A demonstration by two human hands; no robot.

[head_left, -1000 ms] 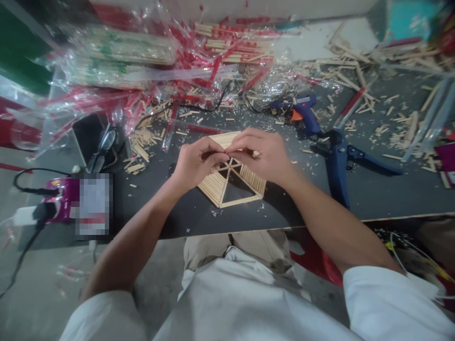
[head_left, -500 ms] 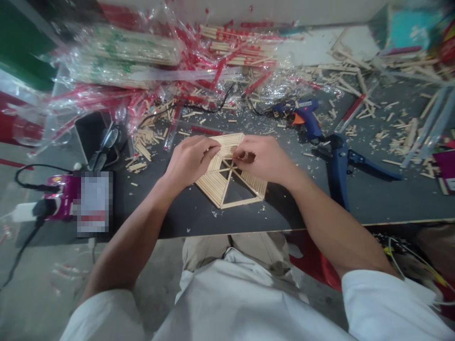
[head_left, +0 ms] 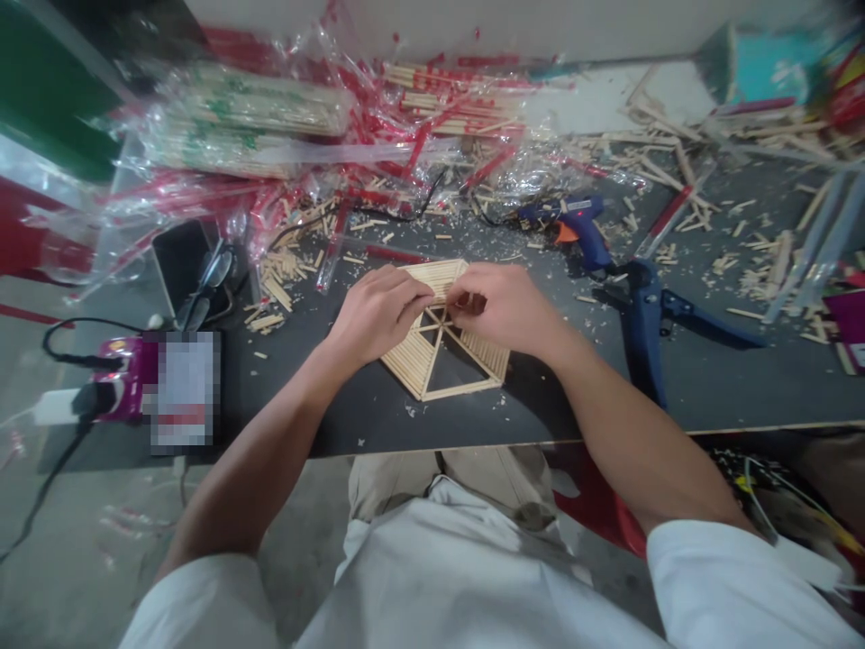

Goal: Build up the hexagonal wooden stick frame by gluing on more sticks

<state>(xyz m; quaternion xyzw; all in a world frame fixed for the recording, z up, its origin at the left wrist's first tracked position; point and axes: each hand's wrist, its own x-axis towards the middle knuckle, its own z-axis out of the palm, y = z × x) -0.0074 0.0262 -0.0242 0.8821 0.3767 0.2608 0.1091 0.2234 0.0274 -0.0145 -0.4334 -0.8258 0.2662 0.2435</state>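
Note:
A six-sided panel of thin wooden sticks lies on the dark table, its spokes meeting at the centre. Parallel sticks fill several of its sections; the section facing me is bare inside its border. Over the panel's left part, my left hand is closed, thumb and fingertips pinched near the centre. My right hand is pinched too, its fingertips just right of the left ones. Both sets of fingertips meet the far section above the hub. Whatever lies between them is too small and covered to name.
To the right are a blue glue gun and a blue-handled cutter. Stick offcuts and plastic-wrapped stick bundles spread across the back. Glasses, a phone and a purple power adapter sit at left.
My left hand has shifted slightly right, bringing its fingertips closer to those of my right hand. The whole view has moved a little; the panel still lies in place.

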